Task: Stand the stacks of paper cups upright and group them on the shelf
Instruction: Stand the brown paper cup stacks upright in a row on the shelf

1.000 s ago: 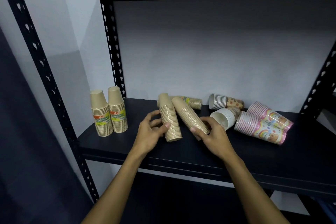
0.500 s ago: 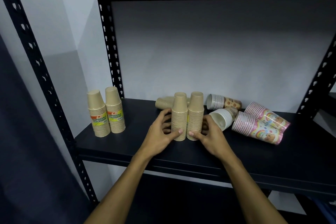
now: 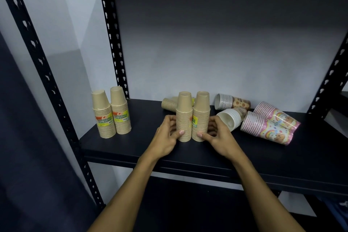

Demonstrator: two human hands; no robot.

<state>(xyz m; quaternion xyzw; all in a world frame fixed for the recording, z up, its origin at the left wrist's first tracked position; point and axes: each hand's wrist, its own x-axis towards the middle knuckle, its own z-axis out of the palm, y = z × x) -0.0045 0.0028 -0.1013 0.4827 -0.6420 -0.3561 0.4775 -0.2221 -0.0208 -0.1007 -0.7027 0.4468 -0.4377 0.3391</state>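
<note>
Two tan paper cup stacks stand upright side by side mid-shelf. My left hand (image 3: 168, 136) grips the left stack (image 3: 184, 117); my right hand (image 3: 216, 133) grips the right stack (image 3: 201, 116). Two more tan stacks (image 3: 111, 114) with yellow labels stand upright at the shelf's left end. Behind the held pair another tan stack (image 3: 168, 104) lies on its side. To the right lie a patterned brown-and-white stack (image 3: 232, 102), a white stack (image 3: 230, 118) and two pink rainbow stacks (image 3: 269, 125).
The black shelf board (image 3: 188, 154) has a front edge just under my wrists. Perforated black uprights (image 3: 113, 43) frame the left and right sides, with a pale wall behind. Bare shelf surface shows between the left pair and the held pair.
One second ago the two tan stacks lay tilted in my hands. They have been tipped upright and now stand together on the shelf, with both hands still round them.
</note>
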